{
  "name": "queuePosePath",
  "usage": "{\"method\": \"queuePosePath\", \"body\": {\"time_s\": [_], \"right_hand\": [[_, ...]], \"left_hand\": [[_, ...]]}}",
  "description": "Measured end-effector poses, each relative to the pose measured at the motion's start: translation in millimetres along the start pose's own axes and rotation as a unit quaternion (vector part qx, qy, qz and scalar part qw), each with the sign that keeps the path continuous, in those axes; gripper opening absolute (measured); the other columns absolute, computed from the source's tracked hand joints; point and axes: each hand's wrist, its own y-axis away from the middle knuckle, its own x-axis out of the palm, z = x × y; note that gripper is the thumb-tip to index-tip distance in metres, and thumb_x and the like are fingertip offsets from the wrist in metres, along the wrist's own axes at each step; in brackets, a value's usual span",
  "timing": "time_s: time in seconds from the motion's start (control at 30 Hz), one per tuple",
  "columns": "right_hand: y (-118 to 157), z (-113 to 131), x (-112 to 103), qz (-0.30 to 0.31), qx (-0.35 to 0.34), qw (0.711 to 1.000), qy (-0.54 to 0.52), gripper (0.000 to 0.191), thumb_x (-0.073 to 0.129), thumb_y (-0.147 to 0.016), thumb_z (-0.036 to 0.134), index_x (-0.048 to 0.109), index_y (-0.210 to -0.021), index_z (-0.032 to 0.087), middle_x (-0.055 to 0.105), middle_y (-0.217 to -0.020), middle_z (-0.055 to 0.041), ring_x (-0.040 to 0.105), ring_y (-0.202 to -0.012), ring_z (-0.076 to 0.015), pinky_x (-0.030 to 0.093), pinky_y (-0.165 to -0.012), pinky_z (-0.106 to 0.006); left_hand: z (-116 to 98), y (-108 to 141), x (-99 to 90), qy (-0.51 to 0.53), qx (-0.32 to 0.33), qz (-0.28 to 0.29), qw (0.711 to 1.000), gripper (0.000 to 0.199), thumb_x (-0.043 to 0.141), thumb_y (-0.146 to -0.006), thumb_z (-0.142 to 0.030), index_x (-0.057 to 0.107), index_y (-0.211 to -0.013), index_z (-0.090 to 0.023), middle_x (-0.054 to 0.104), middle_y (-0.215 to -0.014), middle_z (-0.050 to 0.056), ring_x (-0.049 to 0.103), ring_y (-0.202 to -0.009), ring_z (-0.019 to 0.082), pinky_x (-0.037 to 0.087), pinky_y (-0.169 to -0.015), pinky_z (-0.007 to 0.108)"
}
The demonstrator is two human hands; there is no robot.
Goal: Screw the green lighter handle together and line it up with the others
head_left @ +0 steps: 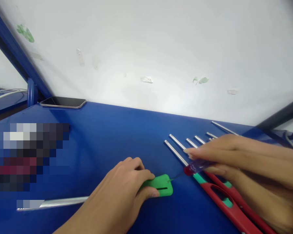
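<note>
Left hand: I have my left hand (119, 191) palm down, forefinger and thumb closed on the green piece (162, 186) from opposite edges.
Silver tube: from under that hand a silver tube (65, 201) runs out to the left; the hand hides whether it joins the green piece.
Green piece: low and just right of centre, over the blue table (102, 133), its rounded end toward my right hand (246, 165), a dark slot and a small hole in view.
Right hand: blurred, but I can see it gripping the screwdriver (196, 166) by its see-through red and purple handle.
Screwdriver: tilted, its thin shaft reaching down-left to the end of the green piece by the hole; from here I can't tell whether the tip sits inside.
Red-handled tools: the red-handled tools (223, 204) with green parts lie below and beside my right hand, silver tubes pointing up-left; more tube ends show behind the fingers.
Left side: a pixelated patch (26, 156) covers whatever is there.
Back edge: a phone (63, 102) lies flat, dark screen up, near the blue frame (32, 92).
Wall: the white wall (136, 39) carries torn tape and green scraps (25, 33).
</note>
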Motion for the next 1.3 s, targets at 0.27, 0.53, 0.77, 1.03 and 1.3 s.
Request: {"method": "queuePosePath", "body": {"time_s": [0.27,0.53,0.77,1.03,1.3], "right_hand": [[-5,-3,-3,0.015,0.033,0.999,-0.022,0.039,0.056,-0.109,0.028,0.076,-0.133,0.052,0.080,-0.115,0.0034,0.080,-0.090,-0.0191,0.068,-0.070,-0.027],[-9,6,-2,-0.011,0.013,1.000,0.024,0.009,0.080,-0.098,0.037,0.073,-0.102,0.034,0.077,-0.084,0.0054,0.070,-0.064,-0.0138,0.054,-0.057,-0.025],[-18,7,7,0.005,0.067,0.997,-0.045,0.010,0.072,-0.102,0.043,0.065,-0.102,0.035,0.072,-0.080,0.0046,0.069,-0.066,-0.0171,0.051,-0.051,-0.029],[-23,11,-13,0.050,0.015,0.999,0.016,0.010,0.067,-0.107,0.045,0.075,-0.112,0.045,0.083,-0.091,0.0099,0.079,-0.071,-0.0165,0.061,-0.062,-0.028],[-26,5,-10,0.054,0.046,0.997,0.041,0.031,0.067,-0.104,0.055,0.062,-0.087,0.031,0.071,-0.070,0.0046,0.064,-0.055,-0.0168,0.048,-0.048,-0.031]], "left_hand": [[0,-1,1.8,-0.001,-0.015,0.000,1.000,0.016,0.062,-0.110,-0.032,0.076,-0.104,-0.032,0.073,-0.112,-0.003,0.063,-0.104,0.023,0.044,-0.099,0.040],[14,4,5.8,0.013,0.032,-0.021,0.999,0.024,0.056,-0.109,-0.033,0.080,-0.113,-0.034,0.074,-0.118,0.002,0.067,-0.110,0.023,0.052,-0.102,0.036],[-1,-2,1.5,-0.012,-0.031,0.009,0.999,0.016,0.063,-0.108,-0.029,0.079,-0.104,-0.032,0.072,-0.114,0.000,0.065,-0.106,0.024,0.049,-0.099,0.041],[11,4,4.2,0.015,0.035,-0.023,0.999,0.024,0.057,-0.109,-0.034,0.080,-0.114,-0.034,0.074,-0.118,0.002,0.068,-0.109,0.022,0.053,-0.100,0.036],[11,4,5.0,-0.003,0.024,-0.033,0.999,0.021,0.060,-0.108,-0.038,0.081,-0.110,-0.035,0.074,-0.115,0.002,0.069,-0.107,0.022,0.054,-0.098,0.035]]}}
